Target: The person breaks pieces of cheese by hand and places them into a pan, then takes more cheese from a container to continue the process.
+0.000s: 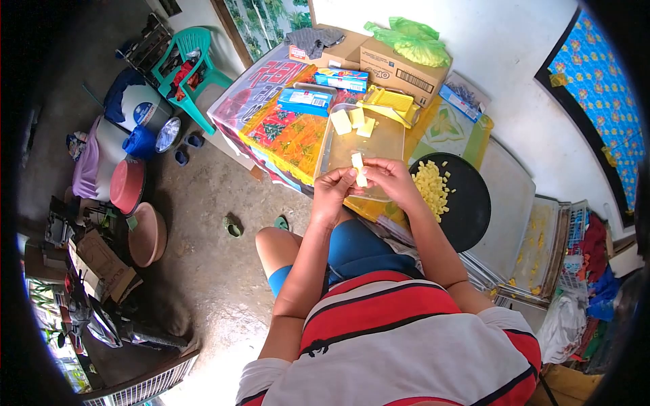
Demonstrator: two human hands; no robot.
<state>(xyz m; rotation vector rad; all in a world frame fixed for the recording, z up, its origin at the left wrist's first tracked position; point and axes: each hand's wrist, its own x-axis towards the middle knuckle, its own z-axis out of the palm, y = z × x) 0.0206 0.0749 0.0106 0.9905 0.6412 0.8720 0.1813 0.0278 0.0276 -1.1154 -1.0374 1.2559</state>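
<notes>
A pale yellow piece of cheese (359,169) stands upright between my two hands, over a shallow plastic tray (379,145). My left hand (333,193) pinches it from the left, thumb and fingers closed. From the right my right hand (391,179) grips the same piece, its fingers bent around it. Further back in the tray lie several cheese blocks (356,118). A yellow ridged plastic tool (391,103) rests at the tray's far edge. Right of my right hand, a round black pan (470,203) bears a heap of small cheese cubes (430,186).
Blue boxes (305,101) and a cardboard carton (399,71) with a green plastic bag (409,42) stand on the table's far side. Metal trays (508,183) lie at the right. A green chair (193,74), basins (147,233) and slippers (233,226) are on the left.
</notes>
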